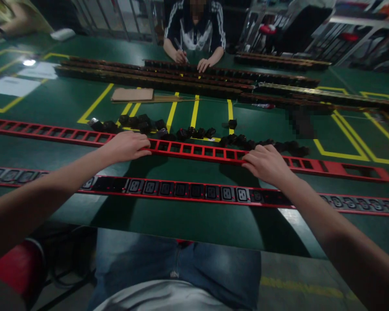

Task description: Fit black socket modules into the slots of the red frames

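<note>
Both my hands grip a long red slotted metal strip (188, 149), which runs across the table from the left edge of the view to the right. My left hand (126, 144) is closed around it left of the middle. Further right, my right hand (266, 164) pinches the same strip, near the end with the larger cutout. Closer to me lies a red-edged power strip (181, 190) fitted with black sockets. Several loose black socket blocks (144, 123) lie in a row just behind the red strip, some of them partly hidden by it.
A green table (214, 233) with yellow tape lines carries everything. Further back lie a piece of cardboard (132, 94) and several long dark strips (149, 80). Across the table a person (194, 30) holds a pen. White papers (16, 85) lie at the left.
</note>
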`<state>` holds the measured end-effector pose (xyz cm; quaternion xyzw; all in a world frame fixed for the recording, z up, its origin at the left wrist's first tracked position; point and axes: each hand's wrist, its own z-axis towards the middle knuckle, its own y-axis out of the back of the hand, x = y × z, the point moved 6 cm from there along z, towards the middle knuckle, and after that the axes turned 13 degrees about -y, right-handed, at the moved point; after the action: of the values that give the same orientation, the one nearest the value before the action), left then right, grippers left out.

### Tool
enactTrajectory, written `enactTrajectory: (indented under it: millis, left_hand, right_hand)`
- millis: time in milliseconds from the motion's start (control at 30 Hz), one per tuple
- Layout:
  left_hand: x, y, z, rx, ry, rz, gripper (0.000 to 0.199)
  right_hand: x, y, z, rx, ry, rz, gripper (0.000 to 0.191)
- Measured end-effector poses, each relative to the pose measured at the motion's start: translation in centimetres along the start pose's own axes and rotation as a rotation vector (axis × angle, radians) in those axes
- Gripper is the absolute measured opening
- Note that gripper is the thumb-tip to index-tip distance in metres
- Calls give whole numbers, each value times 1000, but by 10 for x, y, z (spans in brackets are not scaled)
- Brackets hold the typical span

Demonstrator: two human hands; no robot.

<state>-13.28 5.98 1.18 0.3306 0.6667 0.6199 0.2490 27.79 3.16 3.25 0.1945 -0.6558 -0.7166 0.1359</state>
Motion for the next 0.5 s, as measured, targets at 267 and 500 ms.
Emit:
enactTrajectory:
  millis: [267,500]
  left_hand:
    - [68,12,-43,-334,511,-74,76]
    - [166,-24,-95,-121,979,-234,123]
  right_hand:
    - [-52,11,-10,-169,-342,125,37]
    - [-183,-21,-41,111,-1226,256,76]
